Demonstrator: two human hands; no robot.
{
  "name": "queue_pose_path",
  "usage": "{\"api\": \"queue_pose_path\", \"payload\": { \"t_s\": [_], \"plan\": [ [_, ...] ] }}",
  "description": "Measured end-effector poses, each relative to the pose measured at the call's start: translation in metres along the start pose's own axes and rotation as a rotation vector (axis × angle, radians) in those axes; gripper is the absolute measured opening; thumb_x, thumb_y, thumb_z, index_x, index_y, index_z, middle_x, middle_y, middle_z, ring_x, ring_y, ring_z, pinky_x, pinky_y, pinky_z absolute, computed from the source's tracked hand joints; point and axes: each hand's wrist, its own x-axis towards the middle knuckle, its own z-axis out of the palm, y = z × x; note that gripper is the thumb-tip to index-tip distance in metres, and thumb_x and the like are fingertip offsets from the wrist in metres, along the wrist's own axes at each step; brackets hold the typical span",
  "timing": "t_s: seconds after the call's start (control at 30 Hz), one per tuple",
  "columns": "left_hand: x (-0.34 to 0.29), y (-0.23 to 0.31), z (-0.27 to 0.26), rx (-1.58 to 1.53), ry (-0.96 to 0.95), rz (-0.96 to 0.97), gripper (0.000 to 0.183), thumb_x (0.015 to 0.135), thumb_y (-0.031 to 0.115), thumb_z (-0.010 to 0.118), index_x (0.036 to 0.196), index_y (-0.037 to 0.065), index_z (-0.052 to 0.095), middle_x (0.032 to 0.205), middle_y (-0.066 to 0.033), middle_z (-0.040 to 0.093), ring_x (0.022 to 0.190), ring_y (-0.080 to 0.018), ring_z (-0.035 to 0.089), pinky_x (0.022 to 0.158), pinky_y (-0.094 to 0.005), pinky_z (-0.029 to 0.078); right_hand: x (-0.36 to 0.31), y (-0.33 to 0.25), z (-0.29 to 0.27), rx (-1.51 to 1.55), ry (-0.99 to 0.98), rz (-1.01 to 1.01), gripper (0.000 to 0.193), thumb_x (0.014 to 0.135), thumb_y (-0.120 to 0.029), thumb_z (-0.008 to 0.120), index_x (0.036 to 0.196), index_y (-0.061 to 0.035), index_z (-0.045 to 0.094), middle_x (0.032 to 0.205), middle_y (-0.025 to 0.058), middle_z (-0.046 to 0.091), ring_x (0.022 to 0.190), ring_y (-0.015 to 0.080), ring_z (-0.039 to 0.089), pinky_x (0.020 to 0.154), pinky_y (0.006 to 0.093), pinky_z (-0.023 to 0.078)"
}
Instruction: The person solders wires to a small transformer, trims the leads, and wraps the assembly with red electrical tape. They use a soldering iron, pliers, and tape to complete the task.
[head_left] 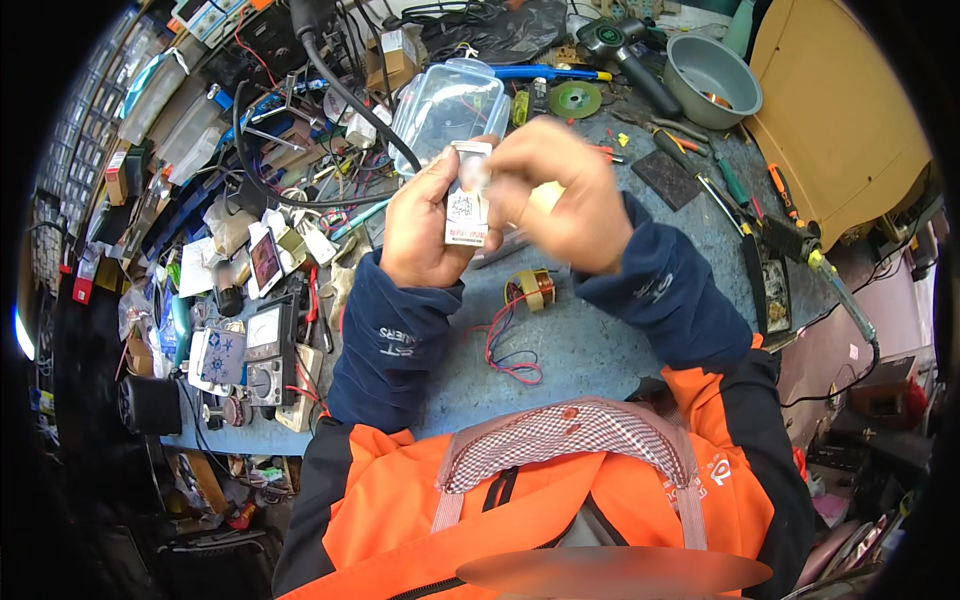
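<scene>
Open blue workbench (590, 350) stretches between an analog multimeter (268, 345) at left and an orange-handled screwdriver (783, 192) at right; a wire-tailed coil (531, 290) interrupts it. Above the bench, the left hand (425, 225) grips a small box (465, 215). The right hand (570, 195) blurs beside it, grip unclear. The box is slim, white, code-printed.

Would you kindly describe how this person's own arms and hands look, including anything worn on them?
The left hand and right hand are bare, the right one blurred. Wrinkled navy sleeves with small pale lettering cover the forearms up to the wrists. Farther up, the arms are covered by an orange and black jacket.
</scene>
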Motion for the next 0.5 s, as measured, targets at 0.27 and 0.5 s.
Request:
{"api": "queue_pose_path", "payload": {
  "t_s": [0.27, 0.5],
  "plan": [
    [-0.005, -0.003, 0.001, 0.352, -0.123, -0.035, 0.055, 0.117, 0.035, 0.046, 0.156, -0.004, 0.045, 0.093, -0.0116, 0.067, 0.061, -0.0244, 0.073, 0.044, -0.0301, 0.056, 0.016, -0.008, -0.025, 0.104, -0.063, 0.512, 0.020, 0.106, -0.007, 0.069, 0.121, 0.0047, 0.070, 0.093, 0.0047, 0.075, 0.077, 0.0055, 0.069, 0.061, 0.0200, 0.051],
    [-0.008, 0.007, 0.006, 0.377, -0.221, -0.099, 0.064, 0.114, 0.031, 0.052, 0.165, -0.003, 0.031, 0.113, -0.0258, 0.073, 0.065, -0.0239, 0.075, 0.045, -0.0282, 0.058, 0.014, 0.011, -0.026, 0.178, -0.165, 0.301, 0.014, 0.104, -0.008, 0.068, 0.112, 0.0043, 0.068, 0.081, 0.0047, 0.073, 0.068, 0.0068, 0.064, 0.059, 0.0252, 0.050]
  ]
}}
